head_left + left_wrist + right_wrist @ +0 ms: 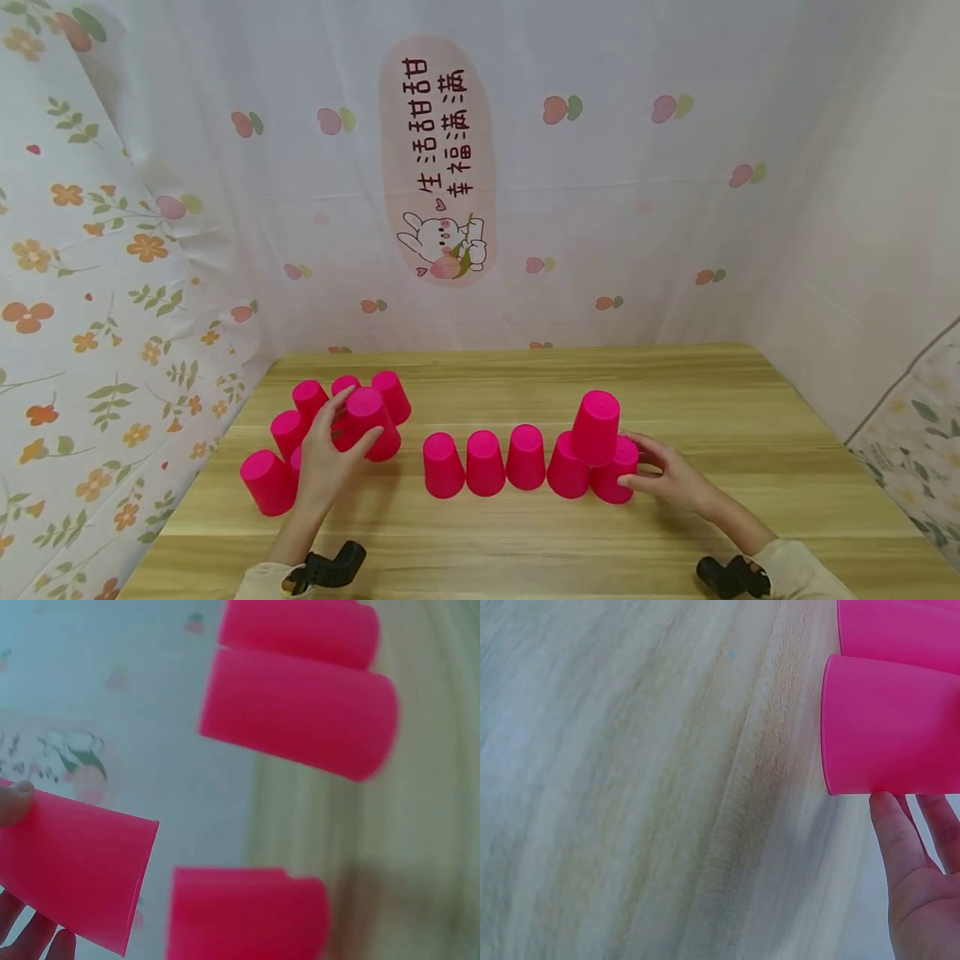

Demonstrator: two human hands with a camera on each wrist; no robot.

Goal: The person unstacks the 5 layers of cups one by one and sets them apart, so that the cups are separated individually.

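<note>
My left hand (330,450) grips an upside-down pink cup (372,429), thumb on one side and fingers on the other. In the left wrist view that held cup (75,870) shows its wide rim toward the other cups. On the right, my right hand (671,479) holds the end cup (613,483) of a row, thumb at its near side and fingers partly hidden behind it. Another pink cup (596,429) stands upside down on top of this end cup and its neighbour (567,467).
Three more upside-down cups (485,465) continue the row leftward. Several pink cups stand around my left hand, including one at the near left (268,483) and one at the back (392,398). A patterned curtain (600,208) hangs behind the wooden table (480,550).
</note>
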